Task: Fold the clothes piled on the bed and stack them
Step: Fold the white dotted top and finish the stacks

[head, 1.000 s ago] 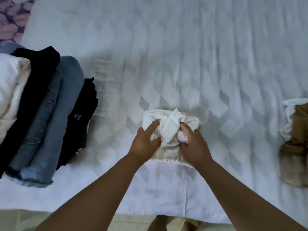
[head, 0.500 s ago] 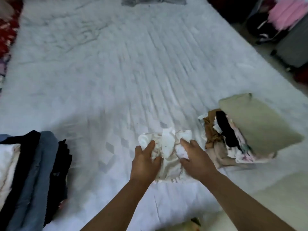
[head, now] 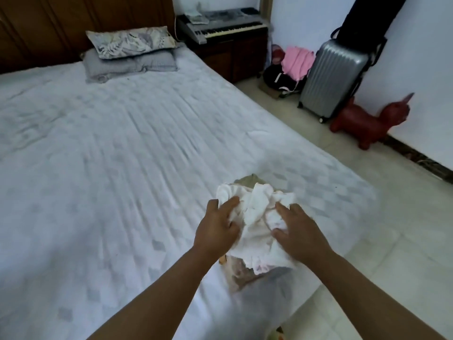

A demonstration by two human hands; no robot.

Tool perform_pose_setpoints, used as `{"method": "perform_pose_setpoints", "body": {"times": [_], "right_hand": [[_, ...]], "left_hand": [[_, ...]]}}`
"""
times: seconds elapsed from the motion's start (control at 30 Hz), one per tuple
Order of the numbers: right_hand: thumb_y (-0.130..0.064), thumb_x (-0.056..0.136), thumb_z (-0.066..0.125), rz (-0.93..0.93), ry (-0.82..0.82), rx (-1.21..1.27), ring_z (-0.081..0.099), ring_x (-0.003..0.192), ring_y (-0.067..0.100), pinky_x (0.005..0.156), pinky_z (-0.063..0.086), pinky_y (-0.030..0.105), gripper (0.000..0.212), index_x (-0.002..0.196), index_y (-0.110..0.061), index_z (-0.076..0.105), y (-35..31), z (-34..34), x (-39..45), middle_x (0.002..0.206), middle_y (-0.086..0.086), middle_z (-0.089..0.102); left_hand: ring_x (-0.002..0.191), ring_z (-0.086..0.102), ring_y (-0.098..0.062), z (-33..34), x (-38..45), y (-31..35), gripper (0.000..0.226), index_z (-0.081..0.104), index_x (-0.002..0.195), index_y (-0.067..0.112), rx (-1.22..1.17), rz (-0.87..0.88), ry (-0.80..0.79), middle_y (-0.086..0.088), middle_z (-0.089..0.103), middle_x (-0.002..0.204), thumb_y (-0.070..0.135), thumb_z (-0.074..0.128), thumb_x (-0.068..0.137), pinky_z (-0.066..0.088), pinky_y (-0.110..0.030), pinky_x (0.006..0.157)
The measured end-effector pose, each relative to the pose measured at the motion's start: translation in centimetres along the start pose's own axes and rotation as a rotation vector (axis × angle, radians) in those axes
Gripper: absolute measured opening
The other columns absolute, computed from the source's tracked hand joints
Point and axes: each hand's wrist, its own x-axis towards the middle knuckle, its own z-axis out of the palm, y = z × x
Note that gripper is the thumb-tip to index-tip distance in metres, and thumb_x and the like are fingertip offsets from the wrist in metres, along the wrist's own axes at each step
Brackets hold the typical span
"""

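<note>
1. Left hand: fingers curled, gripping the white garment at its left side.
2. Right hand: fingers bent over the garment's right side, apparently holding it; blurred.
3. Garment sits atop a folded stack near the bed corner.
4. Pillows at headboard; suitcase on floor.

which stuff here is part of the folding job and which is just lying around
Part of the job:
white garment, held by left hand and right hand
clothes stack under it
bed

Just lying about:
pillows
keyboard
silver suitcase
pink clothing
red toy animal
</note>
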Motion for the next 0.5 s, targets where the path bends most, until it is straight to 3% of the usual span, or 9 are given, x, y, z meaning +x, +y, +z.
{"method": "perform_pose_setpoints", "body": {"times": [0.17,0.27,0.33,0.43,0.5], "right_hand": [[-0.035,0.094,0.051,-0.042,-0.002,0.122,0.049,0.12,0.02,0.097,0.034,0.025,0.055,0.145,-0.026,0.034,4.3,-1.8,4.1,0.134,0.004,0.045],[-0.046,0.093,0.048,-0.071,-0.065,0.101,0.056,0.111,0.015,0.091,0.039,0.023,0.048,0.137,-0.028,0.048,6.4,-1.7,6.3,0.12,0.0,0.061],[-0.052,0.093,0.043,-0.089,-0.12,0.035,0.058,0.109,0.013,0.09,0.041,0.023,0.045,0.13,-0.028,0.055,7.7,-1.8,7.5,0.117,-0.003,0.065],[-0.049,0.096,0.04,-0.127,-0.122,0.0,0.059,0.105,0.013,0.087,0.044,0.024,0.041,0.124,-0.026,0.059,9.5,-1.0,9.8,0.117,-0.003,0.063],[-0.043,0.096,0.042,-0.16,-0.067,0.004,0.058,0.104,0.019,0.085,0.047,0.029,0.037,0.12,-0.021,0.059,10.4,0.0,11.5,0.115,0.001,0.059]], "left_hand": [[0.099,0.056,-0.02,1.3,8.4,3.0,0.048,0.05,0.133,0.036,0.102,0.115,-0.038,0.008,0.041,0.116,0.024,0.058,0.087,0.047,-0.033,0.084],[0.116,0.052,-0.017,2.5,12.2,2.5,0.047,0.052,0.132,0.037,0.218,0.147,-0.137,0.006,0.041,0.136,0.024,0.059,0.087,0.044,-0.033,0.094],[0.131,0.039,-0.015,3.9,13.6,1.3,0.041,0.057,0.128,0.035,0.353,0.152,-0.194,0.007,0.033,0.15,0.023,0.061,0.089,0.034,-0.026,0.104],[0.137,0.034,-0.015,5.9,13.5,0.1,0.035,0.061,0.124,0.035,0.388,0.118,-0.212,0.005,0.036,0.15,0.039,0.06,0.089,0.025,-0.024,0.109],[0.131,0.045,-0.021,7.6,12.9,-0.3,0.049,0.064,0.121,0.03,0.37,0.107,-0.19,-0.003,0.048,0.142,0.055,0.053,0.081,0.028,-0.028,0.108]]}}
